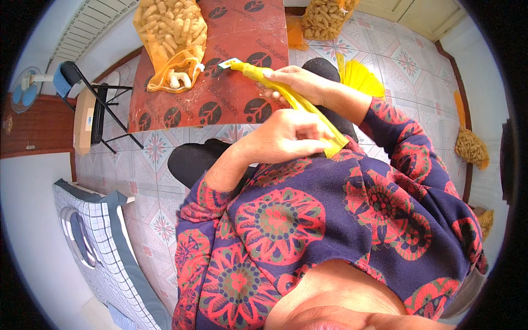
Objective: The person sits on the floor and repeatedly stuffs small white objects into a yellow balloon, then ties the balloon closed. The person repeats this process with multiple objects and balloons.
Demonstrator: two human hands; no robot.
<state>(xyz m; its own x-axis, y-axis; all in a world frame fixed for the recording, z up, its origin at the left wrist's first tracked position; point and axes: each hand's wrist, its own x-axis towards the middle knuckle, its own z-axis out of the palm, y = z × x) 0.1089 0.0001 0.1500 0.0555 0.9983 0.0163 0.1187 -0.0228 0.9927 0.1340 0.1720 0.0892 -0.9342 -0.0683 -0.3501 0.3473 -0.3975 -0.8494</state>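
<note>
A flattened, gathered length of yellow mesh netting (307, 103) stretches from above the table edge towards my chest. Its far end carries a small white and green tag (230, 63). My right hand (291, 82) pinches the netting near the tagged end, thumb on top. Closer to my body, my left hand (291, 134) has its fingers curled around the wider end. An orange mesh bag (171, 37) full of beige, peanut-like pieces lies on the red board table (243, 37). Its mouth faces me, with a few paler pieces (179, 80) in it.
More yellow netting (363, 78) hangs beside my right knee. Another filled mesh bag (328, 20) stands beyond it, and a smaller one (472, 146) rests by the right wall. A folding chair (101, 103), a cardboard box (84, 119) and a checked-cloth bed (99, 231) are at left.
</note>
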